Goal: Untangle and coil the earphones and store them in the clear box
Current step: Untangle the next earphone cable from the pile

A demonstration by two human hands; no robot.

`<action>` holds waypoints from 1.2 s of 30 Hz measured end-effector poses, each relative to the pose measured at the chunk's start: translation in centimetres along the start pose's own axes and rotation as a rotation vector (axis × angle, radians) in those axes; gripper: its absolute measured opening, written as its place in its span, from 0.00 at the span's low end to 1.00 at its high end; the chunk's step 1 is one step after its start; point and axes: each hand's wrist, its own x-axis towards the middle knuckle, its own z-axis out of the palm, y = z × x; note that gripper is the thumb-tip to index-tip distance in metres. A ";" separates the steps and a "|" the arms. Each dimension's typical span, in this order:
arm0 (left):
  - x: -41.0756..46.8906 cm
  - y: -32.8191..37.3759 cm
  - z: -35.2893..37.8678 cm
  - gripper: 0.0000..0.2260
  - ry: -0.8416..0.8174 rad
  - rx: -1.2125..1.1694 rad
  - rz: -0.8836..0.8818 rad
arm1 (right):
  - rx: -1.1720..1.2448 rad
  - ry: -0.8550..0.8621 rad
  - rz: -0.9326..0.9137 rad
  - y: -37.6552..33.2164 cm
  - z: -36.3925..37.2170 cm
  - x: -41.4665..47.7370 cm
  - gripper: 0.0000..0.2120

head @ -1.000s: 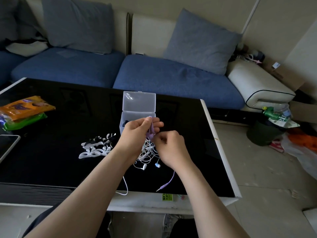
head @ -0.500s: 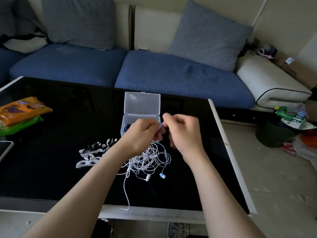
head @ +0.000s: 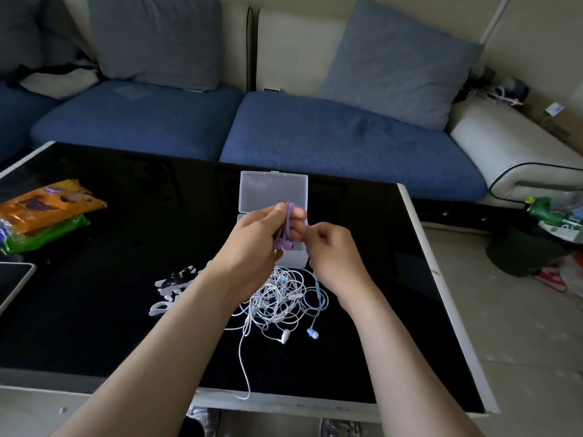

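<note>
Purple earphones, wound into a small bundle, sit in your left hand, whose fingers are curled closed around the loops, with the two buds hanging below your fingertips. Your right hand is just beside it, loosely fisted; it may be pinching the cable's tail, but that cannot be told for sure. The clear box lies directly beneath and just beyond your left hand, its lid standing open toward the sofa, so the left hand is nearer and the drop looks short and downward. A tangle of white and blue earphones rests on the black table, just nearer you than the box.
</note>
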 end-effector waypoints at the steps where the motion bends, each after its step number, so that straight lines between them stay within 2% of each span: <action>1: 0.1 0.1 0.0 0.18 0.038 0.017 0.010 | -0.044 -0.042 -0.018 0.0 0.1 0.0 0.14; 3: 0.5 0.0 -0.1 0.18 0.123 0.071 0.043 | -0.095 -0.103 -0.051 -0.1 0.4 0.0 0.14; 8: 2.0 -0.7 -1.2 0.14 0.236 0.207 0.109 | -0.191 -0.134 -0.191 -1.3 0.4 -0.2 0.13; 12: 2.4 -0.9 -1.4 0.13 0.285 0.300 0.099 | -0.329 0.020 -0.455 -1.2 1.0 -0.2 0.07; 16: 2.3 -1.1 -1.4 0.16 0.245 0.412 0.000 | -0.178 0.113 -0.509 -1.6 0.9 -0.6 0.09; 20: 1.9 -0.6 -0.7 0.13 0.172 0.219 -0.165 | -0.160 0.187 -0.520 -0.8 0.8 -0.2 0.09; 22: 1.4 -0.2 -0.2 0.17 0.104 0.160 -0.235 | -0.211 0.245 -0.499 -0.2 0.7 0.3 0.14; 24: 1.1 0.1 -0.1 0.23 0.064 0.102 -0.261 | -0.191 0.207 -0.400 0.1 0.6 0.4 0.18; 27: 0.8 0.5 0.0 0.24 -0.009 0.034 -0.281 | 0.003 -0.084 -0.162 -0.3 0.4 0.1 0.16; 29: 0.5 0.9 0.1 0.23 -0.054 0.031 -0.292 | 0.141 -0.163 -0.069 -1.0 0.2 -0.3 0.13; 33: 0.4 1.3 0.0 0.19 -0.078 0.032 -0.287 | 0.186 -0.051 0.003 -1.5 -0.1 -0.4 0.15; 36: 0.3 1.2 -0.6 0.15 -0.063 0.083 -0.287 | 0.104 0.027 -0.007 -1.3 0.3 -0.1 0.08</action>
